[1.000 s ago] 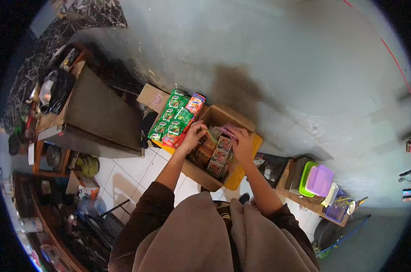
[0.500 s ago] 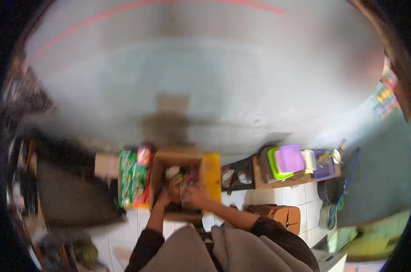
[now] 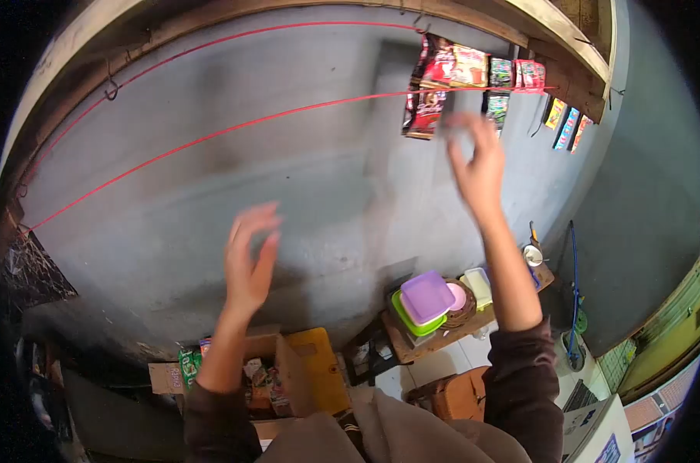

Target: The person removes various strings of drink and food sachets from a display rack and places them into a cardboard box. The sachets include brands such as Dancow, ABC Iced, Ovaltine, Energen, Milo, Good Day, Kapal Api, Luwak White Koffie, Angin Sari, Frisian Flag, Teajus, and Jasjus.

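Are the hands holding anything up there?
The left hand is open and empty. The right hand reaches toward the hanging red and brown snack sachets; blur hides whether it grips anything.

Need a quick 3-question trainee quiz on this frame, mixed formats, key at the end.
1. True or false: the right hand is raised near the hanging sachet packets on the red string.
2. Which hand is lower in the frame?
A. left hand
B. right hand
3. Fill in: the container with the purple lid sits on a low wooden ____ by the wall.

Key:
1. True. Whether it grips anything is blurred.
2. A. It is open and empty in front of the grey wall, above the cardboard box.
3. Shelf.
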The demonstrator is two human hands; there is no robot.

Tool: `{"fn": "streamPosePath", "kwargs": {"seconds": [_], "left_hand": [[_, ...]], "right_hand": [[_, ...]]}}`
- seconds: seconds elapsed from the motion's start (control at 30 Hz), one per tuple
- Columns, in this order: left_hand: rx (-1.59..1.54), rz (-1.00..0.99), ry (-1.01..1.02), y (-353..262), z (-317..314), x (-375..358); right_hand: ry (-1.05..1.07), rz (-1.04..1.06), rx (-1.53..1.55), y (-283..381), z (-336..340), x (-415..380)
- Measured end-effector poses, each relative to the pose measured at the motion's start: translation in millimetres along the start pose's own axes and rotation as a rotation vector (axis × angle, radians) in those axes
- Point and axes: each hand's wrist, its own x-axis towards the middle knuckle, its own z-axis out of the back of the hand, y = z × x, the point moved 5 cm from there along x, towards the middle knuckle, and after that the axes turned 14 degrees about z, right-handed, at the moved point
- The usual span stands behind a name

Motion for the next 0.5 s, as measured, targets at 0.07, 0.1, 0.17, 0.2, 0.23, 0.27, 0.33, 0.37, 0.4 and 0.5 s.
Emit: {"fn": "streamPosePath", "kwargs": {"seconds": [0.07, 0.1, 0.17, 0.2, 0.23, 0.27, 0.33, 0.37, 0.4, 0.5], "left_hand": [[0.086, -0.233, 0.061, -73.3, -37.5, 54.5], [0.111, -0.281, 0.089, -99.5, -58.4, 77.5], [-0.101, -0.046, 0.238, -120.2, -103.9, 119.7], [-0.034, -0.009, 0.199, -121.3, -123.5, 141.4], [0.031, 0.029, 0.157, -120.4, -140.6, 160.5], [0.286, 0.106, 0.042, -120.5, -151.3, 173.5], [0.553, 0.197, -0.083, -123.4, -163.9, 190.0], [0.610, 0.325, 0.006, -119.3, -171.7, 197.4], [0.663, 0.453, 0.097, -118.3, -177.3, 198.2], [0.684, 0.500, 0.063, -129.0, -181.4, 196.9]], "right_hand": [[-0.076, 0.001, -0.120, -42.5, 15.9, 39.2], [-0.091, -0.001, -0.189, -62.5, 19.9, 52.9], [-0.042, -0.164, -0.094, -107.7, 15.1, 66.3], [0.050, -0.249, -0.042, -127.6, 9.8, 71.1], [0.051, -0.234, -0.029, -136.3, 9.1, 77.9], [0.136, -0.321, -0.027, -148.3, 4.4, 79.4], [0.243, -0.409, 0.031, -165.6, -6.9, 78.9], [0.244, -0.402, 0.049, -171.3, -11.4, 79.9], [0.298, -0.429, 0.137, -177.9, -19.7, 79.1], [0.301, -0.456, 0.233, -185.9, -28.6, 81.3]]}}
